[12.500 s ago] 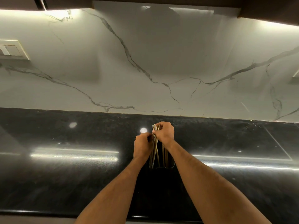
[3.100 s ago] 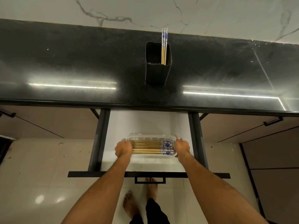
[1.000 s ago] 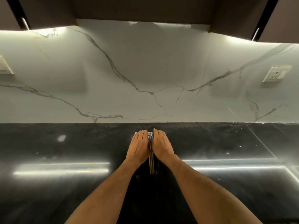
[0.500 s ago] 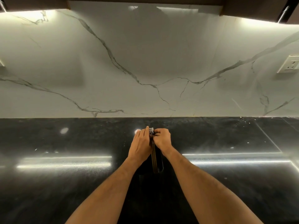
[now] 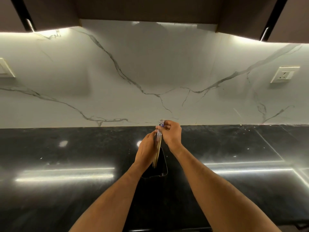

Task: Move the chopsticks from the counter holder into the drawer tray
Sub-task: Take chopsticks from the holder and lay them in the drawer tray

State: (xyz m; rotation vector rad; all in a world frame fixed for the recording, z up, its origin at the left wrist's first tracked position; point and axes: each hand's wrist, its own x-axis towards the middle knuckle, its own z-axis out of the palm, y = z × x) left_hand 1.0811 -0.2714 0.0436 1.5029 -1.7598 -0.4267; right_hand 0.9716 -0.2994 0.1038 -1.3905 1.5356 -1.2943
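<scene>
Head view shows me both hands meeting at the middle of the black bench (image 5: pixel 66 190), and what matters for the next move is how the chopsticks (image 5: pixel 158 144) lie between them. Their long axis runs nearly upright, leaning a touch from 6 o'clock toward 12, patterned blue-and-white tops up and plain wooden tips down, seemingly just inside or at the mouth of the dark holder (image 5: pixel 161 171), though I can't tell whether they have cleared the rim. My right hand (image 5: pixel 172 133) sits at the top, at about 1 o'clock from the bundle's middle, its fingers (image 5: pixel 164 127) curled and pinching the patterned ends. My left hand (image 5: pixel 145 153) lies lower, at about 8 o'clock, fingers pressed together and laid flat along the shafts, steadying them rather than gripping, as far as I can see. I judge the right hand the nearer one for the lift, which needs to go straight up along that axis so the tips clear the holder's rim. The bench is glossy dark stone with streaks of reflected light, otherwise bare around the holder. Behind it rises a veined white marble wall (image 5: pixel 150 72) with a socket (image 5: pixel 284 74) at 2 o'clock, under dark cabinets (image 5: pixel 150 7). The drawer and its tray are out of view.
</scene>
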